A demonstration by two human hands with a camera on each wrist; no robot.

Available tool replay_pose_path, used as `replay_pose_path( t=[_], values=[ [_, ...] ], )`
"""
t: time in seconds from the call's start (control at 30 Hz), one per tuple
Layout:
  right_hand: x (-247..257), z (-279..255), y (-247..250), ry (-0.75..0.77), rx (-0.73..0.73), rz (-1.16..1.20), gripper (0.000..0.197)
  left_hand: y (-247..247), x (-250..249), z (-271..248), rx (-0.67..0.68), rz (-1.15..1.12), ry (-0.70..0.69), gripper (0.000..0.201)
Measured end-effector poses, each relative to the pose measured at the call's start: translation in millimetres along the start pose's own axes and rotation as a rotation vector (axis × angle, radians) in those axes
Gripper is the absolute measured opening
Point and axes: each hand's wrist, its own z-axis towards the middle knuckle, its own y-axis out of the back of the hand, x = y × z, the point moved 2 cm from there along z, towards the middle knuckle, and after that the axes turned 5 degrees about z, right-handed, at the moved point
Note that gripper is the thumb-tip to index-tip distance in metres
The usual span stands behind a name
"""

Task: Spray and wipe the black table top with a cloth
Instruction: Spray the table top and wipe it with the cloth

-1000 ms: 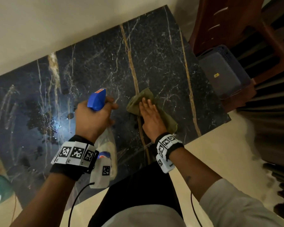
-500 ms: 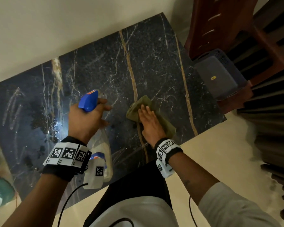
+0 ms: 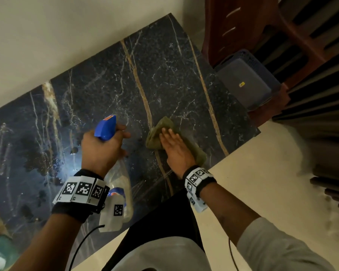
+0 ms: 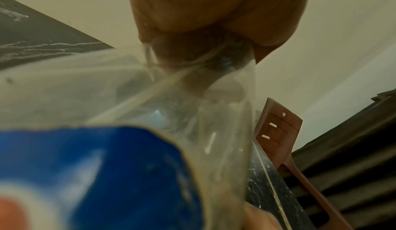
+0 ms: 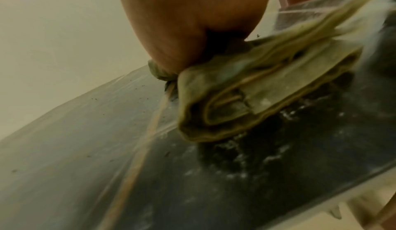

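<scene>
My right hand lies flat, fingers straight, pressing the folded green cloth onto the black table top near its front edge, while my left hand grips the spray bottle beside it.

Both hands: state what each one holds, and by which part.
Left hand grips the clear plastic spray bottle by its neck, under the blue trigger head. Right hand holds nothing; it presses flat on the folded olive-green cloth.
</scene>
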Motion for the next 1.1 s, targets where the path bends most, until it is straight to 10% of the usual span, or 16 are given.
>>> replay_pose_path(
  t=[0.17,0.47,0.67,0.97,1.1],
  values=[
    [-31.6,9.4,19.4,-0.242,-0.136,0.132,0.078,-0.8,0.0,1.6,0.01,0.006,-0.002,0.011],
    [-16.7,-16.7,6.7,-0.006,-0.037,0.194,0.079,-9.1,-6.7,-0.5,0.019,0.035,-0.016,0.016],
    [-53.5,-5.0,21.3,-0.216,-0.177,0.345,0.082,-11.8,-7.3,-2.1,0.03,0.028,-0.004,0.012],
    [-17.2,-36.4,-1.4,0.095,0.06,-0.011,0.08,-21.6,-11.5,-6.2,0.052,0.025,0.002,0.011],
    [-40.4,-31.0,9.6,-0.158,-0.076,0.186,0.086,-25.5,-13.1,-8.6,0.064,0.021,-0.004,0.012]
  ],
)
